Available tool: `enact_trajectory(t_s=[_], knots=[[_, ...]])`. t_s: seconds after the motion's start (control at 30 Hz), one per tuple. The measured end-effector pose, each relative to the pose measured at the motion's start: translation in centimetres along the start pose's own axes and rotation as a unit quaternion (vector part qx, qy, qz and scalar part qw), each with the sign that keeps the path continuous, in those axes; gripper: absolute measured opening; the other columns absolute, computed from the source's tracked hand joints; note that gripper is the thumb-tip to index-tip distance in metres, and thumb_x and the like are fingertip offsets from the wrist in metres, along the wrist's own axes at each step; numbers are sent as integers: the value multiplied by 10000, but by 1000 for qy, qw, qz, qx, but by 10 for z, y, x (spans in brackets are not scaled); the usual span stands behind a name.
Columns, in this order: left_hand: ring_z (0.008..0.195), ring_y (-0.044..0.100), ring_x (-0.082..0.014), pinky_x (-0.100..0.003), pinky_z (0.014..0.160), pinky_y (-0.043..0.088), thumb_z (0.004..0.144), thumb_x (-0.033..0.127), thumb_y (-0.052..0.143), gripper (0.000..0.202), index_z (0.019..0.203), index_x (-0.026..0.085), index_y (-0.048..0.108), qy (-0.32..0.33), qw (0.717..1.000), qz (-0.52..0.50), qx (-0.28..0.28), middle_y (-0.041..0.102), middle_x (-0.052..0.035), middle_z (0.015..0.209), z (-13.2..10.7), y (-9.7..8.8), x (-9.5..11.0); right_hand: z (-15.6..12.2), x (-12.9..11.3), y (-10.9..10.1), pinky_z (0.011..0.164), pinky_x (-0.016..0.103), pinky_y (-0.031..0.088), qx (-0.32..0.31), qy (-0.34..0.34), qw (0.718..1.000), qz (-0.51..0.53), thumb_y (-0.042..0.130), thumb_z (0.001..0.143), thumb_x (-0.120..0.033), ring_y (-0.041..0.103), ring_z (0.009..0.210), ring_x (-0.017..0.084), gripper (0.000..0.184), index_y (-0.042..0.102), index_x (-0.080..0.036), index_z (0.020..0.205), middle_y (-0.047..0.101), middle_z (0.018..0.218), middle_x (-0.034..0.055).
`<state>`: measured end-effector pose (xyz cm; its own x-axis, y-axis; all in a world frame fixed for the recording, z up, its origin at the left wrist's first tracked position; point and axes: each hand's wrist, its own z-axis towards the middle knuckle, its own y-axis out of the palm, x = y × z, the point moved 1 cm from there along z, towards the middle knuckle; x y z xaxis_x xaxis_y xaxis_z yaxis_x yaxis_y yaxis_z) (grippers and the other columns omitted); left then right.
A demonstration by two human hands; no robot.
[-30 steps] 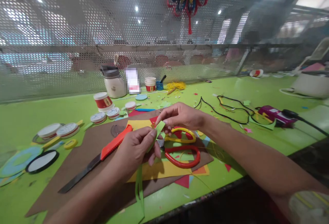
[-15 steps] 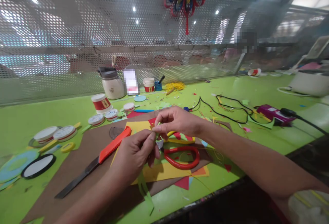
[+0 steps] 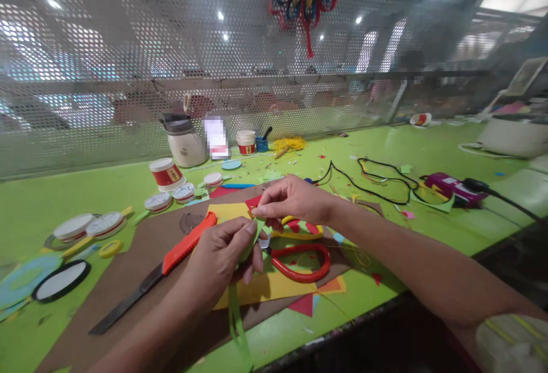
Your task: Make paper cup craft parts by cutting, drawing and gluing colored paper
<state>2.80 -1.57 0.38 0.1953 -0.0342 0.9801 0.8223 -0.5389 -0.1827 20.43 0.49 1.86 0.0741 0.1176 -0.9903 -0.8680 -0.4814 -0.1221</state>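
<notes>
My left hand [image 3: 222, 259] and my right hand [image 3: 291, 199] meet above the brown sheet [image 3: 141, 259], both pinching a green paper strip [image 3: 237, 319]. The strip's free end hangs down from my left fingers toward the table's front edge. The part between my fingertips is mostly hidden. Just under my hands lie red-and-yellow scissors [image 3: 303, 256] on a yellow paper sheet [image 3: 274, 284]. An orange-handled utility knife [image 3: 162, 264] lies to the left of my left hand, its blade pointing toward me.
Round white lids [image 3: 89, 225], a black-rimmed disc [image 3: 60, 280] and blue paper rings lie at left. Cups and a white jar [image 3: 185, 139] stand by the perforated metal screen. Black cables [image 3: 377, 181] and a magenta tool [image 3: 454, 187] lie at right on the green table [image 3: 51, 196].
My hands have closed in on each other and the strip's raised end is now hidden between my fingertips. The hanging tail has swung slightly. The view drifted a little.
</notes>
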Motion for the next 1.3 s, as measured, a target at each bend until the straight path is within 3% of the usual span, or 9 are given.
enact_trajectory(t_s=[0.13,0.33,0.47,0.6,0.7,0.8,0.9,1.0,1.3], knots=[[321,445,-85,-189,339,285,833,457,522,394,560,175,563,8,1000,-6,2,562,6,412,-2,1,-2,1,1,-1,493,224,448,-4,-5,1000,10,744,707,-383,545,481,84,274,665,-123,669,609,539,-20],[392,548,-123,-217,400,403,844,401,534,318,640,164,593,-13,998,-58,-19,663,-37,543,-2,0,-4,1,2,2,483,233,436,-26,5,998,50,730,715,-397,529,462,87,309,626,-115,642,589,520,-15],[530,626,-161,-255,531,492,826,320,569,221,697,154,636,-22,991,-132,-10,698,-57,626,-3,1,0,0,-1,3,542,242,458,-27,-13,999,18,706,748,-397,542,499,85,300,625,-117,678,586,560,-20],[591,641,-167,-266,595,509,813,299,605,186,720,151,668,-27,989,-142,1,708,-56,663,-2,1,-2,-1,-1,2,552,239,460,-41,-26,998,-25,678,779,-426,556,520,91,323,621,-122,686,582,564,-19],[583,619,-153,-251,582,488,815,309,612,207,685,157,667,-17,992,-121,-10,699,-42,654,1,-2,-7,2,1,-1,514,227,458,-9,-14,1000,-11,658,788,-476,550,495,88,382,599,-125,649,571,542,-18],[547,582,-129,-227,551,454,831,328,591,265,633,161,648,6,997,-75,12,674,-21,611,2,-5,-10,4,4,-3,482,223,453,44,0,998,39,619,799,-539,531,461,80,446,590,-124,640,561,526,-18],[518,563,-120,-218,527,438,846,349,563,277,643,168,622,19,998,-50,22,653,-2,580,1,-5,-9,3,2,0,515,229,470,16,4,1000,22,627,781,-563,558,496,87,451,605,-122,688,584,554,-10],[503,561,-116,-211,509,428,854,368,543,240,732,176,620,26,999,-46,10,638,18,579,1,-2,-7,0,-1,4,556,228,480,-31,9,999,-23,716,729,-485,587,552,95,372,617,-127,748,601,591,-18],[459,493,-100,-207,488,403,880,464,467,338,694,189,531,41,998,54,10,550,49,535,3,0,-11,2,6,0,415,185,410,-13,24,999,-18,729,722,-449,507,419,60,363,581,-129,636,571,503,-38]])
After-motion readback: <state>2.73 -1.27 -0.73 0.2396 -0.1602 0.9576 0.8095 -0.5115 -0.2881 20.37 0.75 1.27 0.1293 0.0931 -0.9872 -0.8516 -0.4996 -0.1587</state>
